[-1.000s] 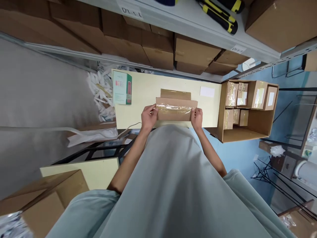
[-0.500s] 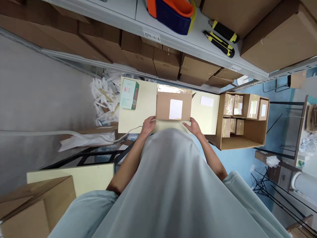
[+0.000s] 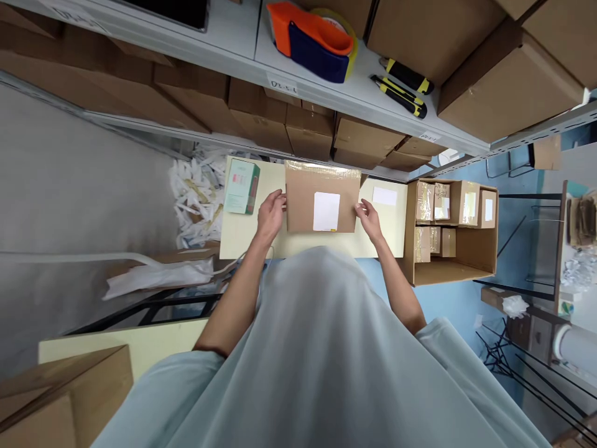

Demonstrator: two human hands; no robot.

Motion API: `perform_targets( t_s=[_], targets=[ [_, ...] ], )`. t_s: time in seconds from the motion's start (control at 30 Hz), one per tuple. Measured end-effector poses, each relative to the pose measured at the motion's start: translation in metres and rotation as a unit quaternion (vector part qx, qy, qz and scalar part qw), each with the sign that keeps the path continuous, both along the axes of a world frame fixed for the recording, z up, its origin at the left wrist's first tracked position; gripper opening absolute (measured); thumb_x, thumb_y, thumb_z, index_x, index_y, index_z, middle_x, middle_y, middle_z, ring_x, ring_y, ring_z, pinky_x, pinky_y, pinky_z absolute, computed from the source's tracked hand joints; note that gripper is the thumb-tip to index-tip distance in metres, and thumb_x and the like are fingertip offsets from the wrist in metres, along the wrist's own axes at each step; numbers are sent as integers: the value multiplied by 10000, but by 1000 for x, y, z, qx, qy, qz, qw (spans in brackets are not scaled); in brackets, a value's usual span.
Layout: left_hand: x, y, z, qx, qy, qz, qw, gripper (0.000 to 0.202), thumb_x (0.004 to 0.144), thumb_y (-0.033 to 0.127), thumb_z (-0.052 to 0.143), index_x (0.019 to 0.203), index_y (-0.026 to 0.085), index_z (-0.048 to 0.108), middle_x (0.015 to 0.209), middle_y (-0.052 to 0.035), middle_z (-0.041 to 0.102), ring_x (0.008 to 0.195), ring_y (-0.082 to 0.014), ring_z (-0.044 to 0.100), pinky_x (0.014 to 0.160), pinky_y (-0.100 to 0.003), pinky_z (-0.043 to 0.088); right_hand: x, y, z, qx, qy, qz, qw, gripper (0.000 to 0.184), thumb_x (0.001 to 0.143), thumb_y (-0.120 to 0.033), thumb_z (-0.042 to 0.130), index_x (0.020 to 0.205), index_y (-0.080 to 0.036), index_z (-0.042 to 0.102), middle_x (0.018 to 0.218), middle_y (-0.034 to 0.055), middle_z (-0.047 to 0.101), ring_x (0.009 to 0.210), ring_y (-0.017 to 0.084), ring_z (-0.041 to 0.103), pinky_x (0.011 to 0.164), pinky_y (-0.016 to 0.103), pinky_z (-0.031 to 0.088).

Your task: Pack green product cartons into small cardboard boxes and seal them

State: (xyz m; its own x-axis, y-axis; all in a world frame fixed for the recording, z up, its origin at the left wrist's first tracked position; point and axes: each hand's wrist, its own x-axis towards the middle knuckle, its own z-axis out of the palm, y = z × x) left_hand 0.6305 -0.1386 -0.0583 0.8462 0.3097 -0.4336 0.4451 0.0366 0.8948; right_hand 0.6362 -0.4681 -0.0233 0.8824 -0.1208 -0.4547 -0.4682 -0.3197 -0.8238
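A taped brown cardboard parcel (image 3: 301,202) with a white label lies on the pale yellow table (image 3: 242,233). My left hand (image 3: 270,213) presses against its left side, fingers curled round the edge. My right hand (image 3: 370,218) is at its right side, fingers touching that edge. Both hands hold the parcel between them.
A green product box (image 3: 240,185) stands left of the parcel; a white label (image 3: 385,196) lies to the right. A large open carton (image 3: 454,261) with several small taped parcels stands at right. Above, shelves carry brown boxes, a tape dispenser (image 3: 314,40) and utility knives (image 3: 401,84). Crumpled white paper (image 3: 196,193) lies at left.
The parcel was turned from its taped side to its labelled face up and moved further back on the table. Both hands shifted from its near corners to its sides.
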Motion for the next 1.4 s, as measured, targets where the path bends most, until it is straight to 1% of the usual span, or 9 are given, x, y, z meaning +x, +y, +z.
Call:
perform_targets(
  t_s=[0.13, 0.27, 0.4, 0.53, 0.7, 0.87, 1.1, 1.27, 1.4],
  targets=[
    [-30, -3, 18, -27, -22, 32, 999, 731, 1039, 820, 568, 1394, 215, 774, 1497, -194, 783, 1428, -360, 748, 1227, -533, 622, -35, -4, 8, 29, -45, 10, 999, 1034, 903, -945, 746, 1616, -202, 662, 1612, 219, 729, 1391, 346, 766, 1232, 521, 636],
    [-52, -12, 12, -52, 62, 36, 996, 900, 1040, 966, 431, 1308, 183, 784, 1408, -253, 804, 1434, -409, 744, 1215, -585, 620, -64, -1, 1, 49, 8, 9, 999, 1008, 761, -982, 827, 1390, -197, 766, 1506, 210, 789, 1512, 391, 715, 1294, 569, 597],
    [-63, -14, 8, -30, 119, 10, 992, 749, 1082, 856, 526, 1288, 180, 776, 1350, -232, 826, 1346, -352, 778, 1186, -538, 628, -76, -3, 0, 64, 49, 37, 996, 936, 776, -941, 847, 1328, -186, 804, 1382, 199, 851, 1496, 405, 730, 1319, 596, 572],
    [-64, -11, 33, 145, 9, -10, 989, 456, 1040, 596, 736, 1274, 208, 788, 1393, -161, 822, 1290, -291, 780, 1162, -451, 636, -73, -12, 12, 35, -21, 8, 999, 902, 913, -908, 754, 1463, -193, 735, 1487, 203, 809, 1461, 375, 740, 1267, 565, 617],
    [-45, -29, 70, 243, -82, -207, 944, 327, 1090, 414, 663, 1293, 239, 852, 1332, -106, 866, 1256, -300, 809, 1187, -452, 631, -57, -15, 32, -180, -194, 6, 964, 561, 1146, -691, 575, 1394, -227, 771, 1447, 207, 779, 1404, 353, 729, 1209, 585, 639],
    [-23, -70, 74, 287, -54, -419, 860, 419, 1079, 284, 640, 1447, 231, 834, 1496, -117, 830, 1429, -351, 760, 1259, -488, 588, -31, 6, 47, -229, -222, 267, 910, 414, 1225, -455, 511, 1377, -262, 844, 1418, 148, 831, 1340, 331, 767, 1245, 544, 632],
    [-35, -77, 79, 385, -16, -497, 777, 423, 1141, 299, 556, 1452, 167, 810, 1524, -211, 792, 1439, -397, 747, 1279, -568, 537, 17, 17, 36, -257, -184, 324, 892, 565, 1222, -429, 482, 1747, -256, 599, 1862, 130, 527, 1643, 352, 610, 1347, 581, 579],
    [-59, -58, 87, 381, -22, -421, 823, 496, 1089, 328, 680, 1557, 174, 736, 1768, -249, 590, 1676, -456, 522, 1382, -642, 407, 35, 16, 23, -271, -150, 328, 892, 698, 1205, -421, 476, 1882, -286, 372, 1993, 149, 237, 1619, 450, 604, 1286, 753, 572],
    [-67, -36, 83, 356, -26, -311, 881, 852, 942, 547, 913, 1670, 201, 637, 1912, -256, 375, 1831, -523, 197, 1468, -742, 148, 41, 22, 11, -254, -145, 312, 904, 825, 1160, -406, 583, 1916, -279, 278, 2028, 112, -1, 1675, 493, 506, 1307, 793, 520]
  ],
)
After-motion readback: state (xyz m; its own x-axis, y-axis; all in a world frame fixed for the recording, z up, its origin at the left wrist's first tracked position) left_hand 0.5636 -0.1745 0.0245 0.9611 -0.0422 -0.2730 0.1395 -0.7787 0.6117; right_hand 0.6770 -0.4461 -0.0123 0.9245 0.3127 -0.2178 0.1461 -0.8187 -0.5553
